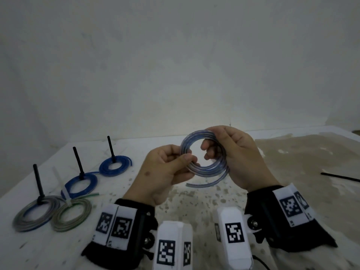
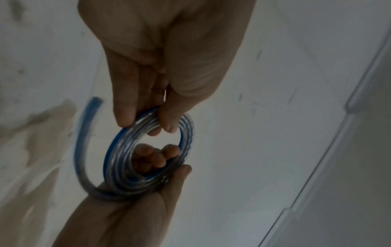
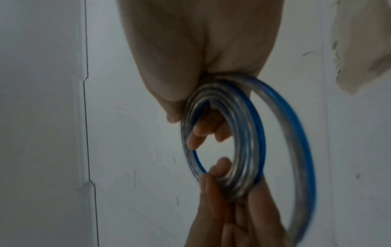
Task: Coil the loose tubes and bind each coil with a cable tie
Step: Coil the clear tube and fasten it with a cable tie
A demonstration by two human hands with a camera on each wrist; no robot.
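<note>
White speckled tabletop (image 1: 194,201) below. Left hand (image 1: 165,172), right hand (image 1: 239,158) fingers both pinching clear blue-striped tube coil (image 1: 204,170) above tabletop. Loose tail hanging: slack grip risks coil springing open. Black cable tie (image 1: 340,176) right of coil.

Both hands are raised in front of the body, wrists apart. Left hand (image 1: 165,170) pinches the tube coil (image 1: 204,152) between thumb and fingers. Right hand (image 1: 239,158) grips its opposite side, fingers curled through the centre.

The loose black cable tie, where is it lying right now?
In the head view the thin black cable tie lies flat on the table's far right edge, beyond the right hand, apart from everything else.
</note>
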